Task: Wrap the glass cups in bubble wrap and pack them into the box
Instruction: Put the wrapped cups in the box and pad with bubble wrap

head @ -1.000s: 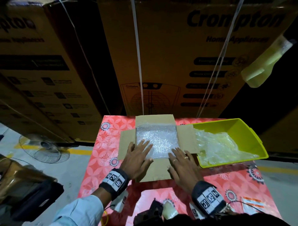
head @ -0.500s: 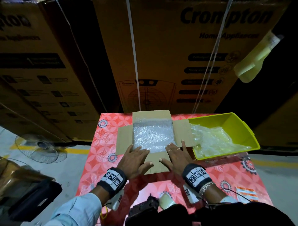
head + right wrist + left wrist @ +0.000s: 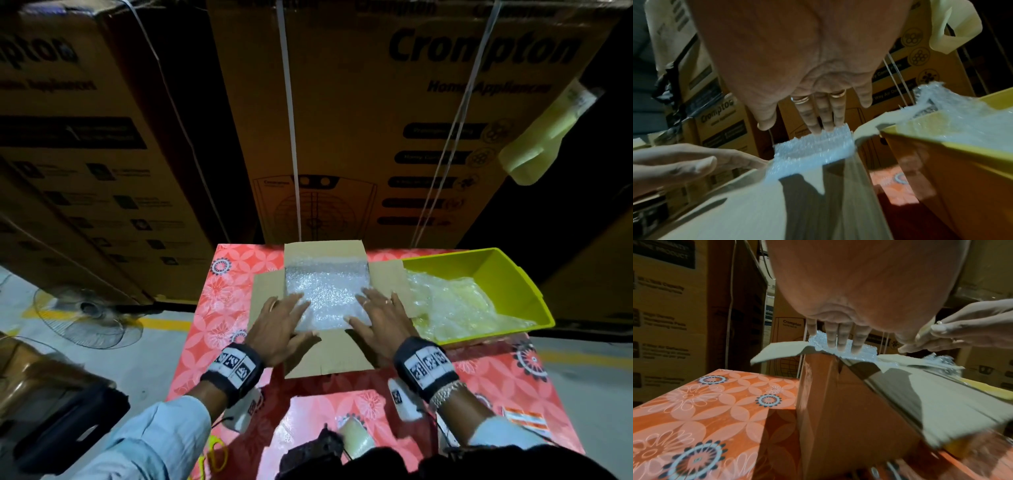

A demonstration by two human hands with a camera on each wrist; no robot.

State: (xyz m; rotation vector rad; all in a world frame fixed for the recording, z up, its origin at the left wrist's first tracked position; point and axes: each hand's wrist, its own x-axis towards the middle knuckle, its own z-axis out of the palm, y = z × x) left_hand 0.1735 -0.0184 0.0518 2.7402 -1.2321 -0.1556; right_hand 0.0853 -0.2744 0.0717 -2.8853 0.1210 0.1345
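Observation:
An open cardboard box (image 3: 327, 356) stands on the red flowered table, its four flaps spread out. A sheet of bubble wrap (image 3: 325, 291) covers the box's opening; no glass cup shows. My left hand (image 3: 279, 325) lies flat with straight fingers on the wrap's near left part. My right hand (image 3: 380, 320) lies flat on its near right part. In the left wrist view the fingers (image 3: 838, 339) press down on the bubble wrap (image 3: 859, 353). In the right wrist view the ringed fingers (image 3: 822, 116) touch the bubble wrap (image 3: 813, 155).
A yellow-green bin (image 3: 507, 274) holding loose bubble wrap (image 3: 452, 308) sits right of the box. Tall printed cartons (image 3: 376, 120) stand behind the table. A fan (image 3: 89, 315) lies on the floor at left. Scissors (image 3: 215, 448) show near the table's front left.
Both hands have slid forward from the near flap onto the bubble wrap and spread apart. The head camera has dropped slightly closer.

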